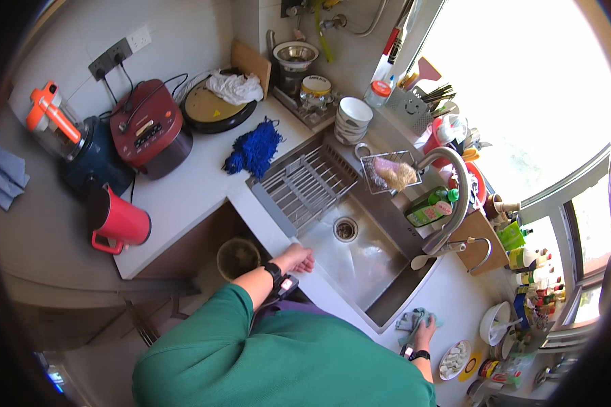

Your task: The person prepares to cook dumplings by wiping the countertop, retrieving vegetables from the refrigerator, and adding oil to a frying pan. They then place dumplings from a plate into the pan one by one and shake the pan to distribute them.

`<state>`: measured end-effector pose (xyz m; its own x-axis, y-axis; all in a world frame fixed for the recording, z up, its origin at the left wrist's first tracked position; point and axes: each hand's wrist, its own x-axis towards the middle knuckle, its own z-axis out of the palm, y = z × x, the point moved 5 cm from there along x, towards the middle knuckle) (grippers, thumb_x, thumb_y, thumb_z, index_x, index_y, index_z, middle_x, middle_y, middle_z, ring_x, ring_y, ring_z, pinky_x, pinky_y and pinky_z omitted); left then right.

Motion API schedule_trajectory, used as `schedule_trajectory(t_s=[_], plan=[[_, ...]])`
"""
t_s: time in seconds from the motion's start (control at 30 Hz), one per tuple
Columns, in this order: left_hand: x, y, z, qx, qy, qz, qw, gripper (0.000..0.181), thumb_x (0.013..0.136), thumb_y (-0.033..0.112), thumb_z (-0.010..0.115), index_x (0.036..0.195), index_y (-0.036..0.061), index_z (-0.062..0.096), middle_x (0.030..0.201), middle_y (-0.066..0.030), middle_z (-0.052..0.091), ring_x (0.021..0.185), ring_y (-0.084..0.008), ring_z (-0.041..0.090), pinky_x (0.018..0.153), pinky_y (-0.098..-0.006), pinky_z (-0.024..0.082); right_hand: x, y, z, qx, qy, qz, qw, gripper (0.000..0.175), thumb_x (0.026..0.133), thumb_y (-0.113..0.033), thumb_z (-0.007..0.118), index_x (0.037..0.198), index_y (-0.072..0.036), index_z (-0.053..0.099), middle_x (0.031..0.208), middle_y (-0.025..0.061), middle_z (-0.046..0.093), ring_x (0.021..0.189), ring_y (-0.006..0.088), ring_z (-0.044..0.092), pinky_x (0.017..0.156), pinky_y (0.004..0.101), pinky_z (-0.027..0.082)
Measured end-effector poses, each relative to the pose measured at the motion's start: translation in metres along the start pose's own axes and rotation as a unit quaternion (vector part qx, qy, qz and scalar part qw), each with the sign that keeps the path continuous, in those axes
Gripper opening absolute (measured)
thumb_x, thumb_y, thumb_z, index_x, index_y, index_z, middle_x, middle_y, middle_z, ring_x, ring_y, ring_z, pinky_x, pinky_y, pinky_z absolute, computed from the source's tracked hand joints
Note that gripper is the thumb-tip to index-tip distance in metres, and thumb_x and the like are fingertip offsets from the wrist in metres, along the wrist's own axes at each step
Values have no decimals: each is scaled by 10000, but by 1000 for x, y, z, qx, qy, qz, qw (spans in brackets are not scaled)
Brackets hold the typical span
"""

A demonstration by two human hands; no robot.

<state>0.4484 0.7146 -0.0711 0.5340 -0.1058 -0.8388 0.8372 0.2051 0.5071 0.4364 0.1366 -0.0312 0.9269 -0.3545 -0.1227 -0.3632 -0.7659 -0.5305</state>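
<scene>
My left hand (pixel 299 258) hovers by the front rim of the stainless steel sink (pixel 359 269), its fingers curled with nothing visible in them. To the right of the sink, my right hand (pixel 424 331) grips a grey-green cloth (pixel 411 321) against the white countertop (pixel 450 300). A roll-up drying rack (pixel 308 191) spans the sink's left part, and the drain (pixel 345 230) shows in the bare basin. The tall gooseneck faucet (pixel 463 188) arches at the back. Beyond my right hand lies a plate of pale pieces (pixel 455 360).
A wire sponge basket (pixel 389 170), green dish soap bottle (pixel 430 206) and stacked bowls (pixel 354 119) line the sink's back. A blue mop-like cloth (pixel 254 147), red rice cooker (pixel 150 127), blender (pixel 94 152) and red kettle (pixel 125 221) stand left. A white bowl (pixel 495 323) sits right.
</scene>
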Motion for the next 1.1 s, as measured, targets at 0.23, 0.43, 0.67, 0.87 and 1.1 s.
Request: schedule_trajectory(t_s=[0.23, 0.43, 0.67, 0.87, 1.1], plan=[[-2, -1, -2, 38, -29, -14, 999, 360, 908, 339, 442, 947, 10, 584, 822, -118, 666, 691, -219, 676, 568, -302, 511, -75, -62, 20, -129, 122, -59, 982, 668, 799, -155, 651, 1386, -57, 348, 1448, 243, 262, 1306, 429, 274, 1101, 496, 195], [-12, -9, -6, 16, -91, 24, 995, 323, 921, 316, 492, 1022, 21, 576, 913, -117, 663, 780, -228, 680, 628, -307, 519, -112, -44, 60, -126, -14, -35, 991, 797, 751, -231, 697, 1418, -58, 298, 1472, 255, 228, 1339, 455, 220, 1107, 490, 208], [-89, -56, -43, -88, -30, 137, 986, 315, 930, 311, 536, 1106, 53, 574, 967, -97, 658, 840, -197, 658, 702, -318, 526, -95, -45, 59, -126, -46, -81, 988, 900, 728, -368, 710, 1437, -52, 255, 1480, 263, 202, 1345, 484, 176, 1111, 501, 193], [-166, -230, -118, -255, 127, 123, 951, 253, 909, 296, 538, 1012, 71, 594, 945, -82, 665, 840, -190, 644, 738, -338, 517, -72, -30, 72, -172, -48, -138, 974, 971, 718, -493, 680, 1437, -7, 244, 1483, 268, 209, 1358, 482, 160, 1126, 502, 151], [-305, -419, -187, -410, 209, 179, 870, 335, 894, 390, 540, 1032, 88, 586, 971, -52, 660, 850, -189, 636, 727, -334, 512, -109, -11, 69, -140, 88, -190, 968, 720, 911, -474, 500, 1407, 14, 314, 1448, 236, 318, 1352, 374, 265, 1122, 451, 178]])
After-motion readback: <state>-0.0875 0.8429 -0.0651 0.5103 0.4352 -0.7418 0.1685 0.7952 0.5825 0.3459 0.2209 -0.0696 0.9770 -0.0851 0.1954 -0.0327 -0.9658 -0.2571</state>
